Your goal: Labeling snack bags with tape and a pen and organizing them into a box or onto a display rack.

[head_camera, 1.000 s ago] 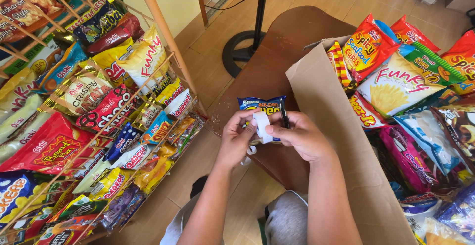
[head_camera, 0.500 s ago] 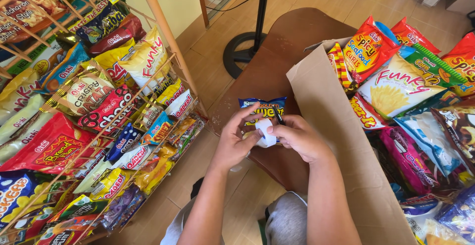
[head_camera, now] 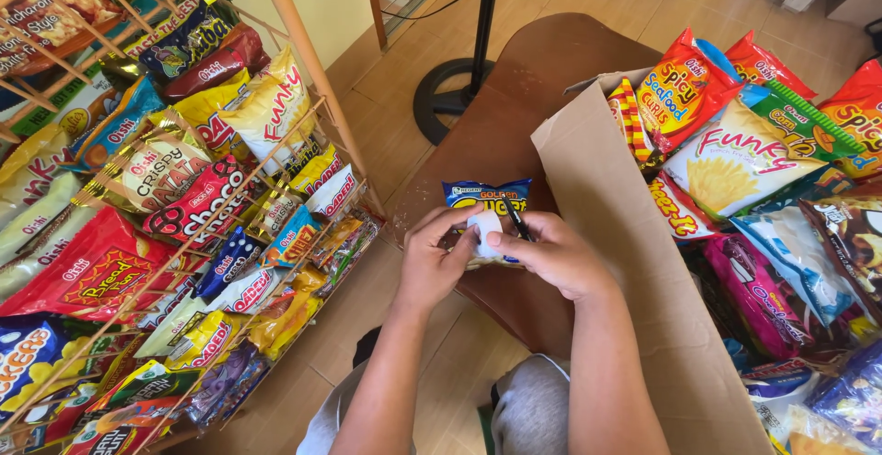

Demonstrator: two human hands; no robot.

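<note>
A small blue and yellow snack packet (head_camera: 485, 198) lies on the brown table (head_camera: 514, 115), held between both my hands. My left hand (head_camera: 430, 262) grips its left side and pinches a small white sticker (head_camera: 484, 227) against the packet's front. My right hand (head_camera: 551, 255) holds the right side, thumb on the sticker, with a black pen (head_camera: 516, 220) tucked between its fingers. Most of the packet's lower half is hidden by my fingers.
A wire rack (head_camera: 165, 262) packed with several snack bags stands at the left. An open cardboard box (head_camera: 634, 262) full of snack bags fills the right side. A fan stand (head_camera: 459, 97) rises behind the table on the wooden floor.
The white sticker has moved lower against the packet's front, and my thumbs have pressed closer together over it. The packet stays in the same place.
</note>
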